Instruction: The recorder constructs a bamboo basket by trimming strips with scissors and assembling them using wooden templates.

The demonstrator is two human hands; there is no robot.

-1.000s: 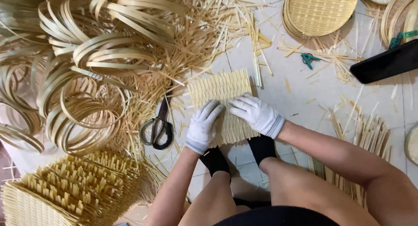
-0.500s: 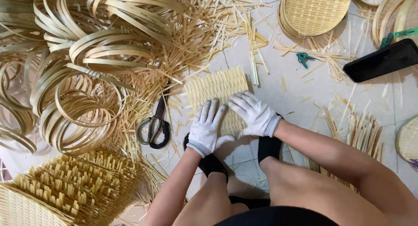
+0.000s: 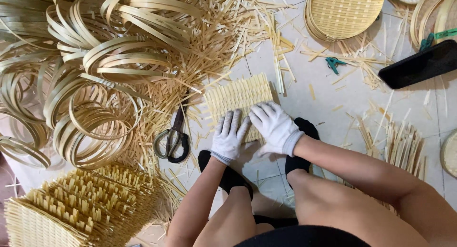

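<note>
I kneel over the woven bamboo mat (image 3: 238,97) on the tiled floor (image 3: 323,104), my gloved left hand (image 3: 229,137) and right hand (image 3: 274,125) spread flat side by side on its near edge, likely pinning the strips steady. The scissors (image 3: 172,138) lie left of the mat, beside the bamboo hoops (image 3: 90,75)
</note>
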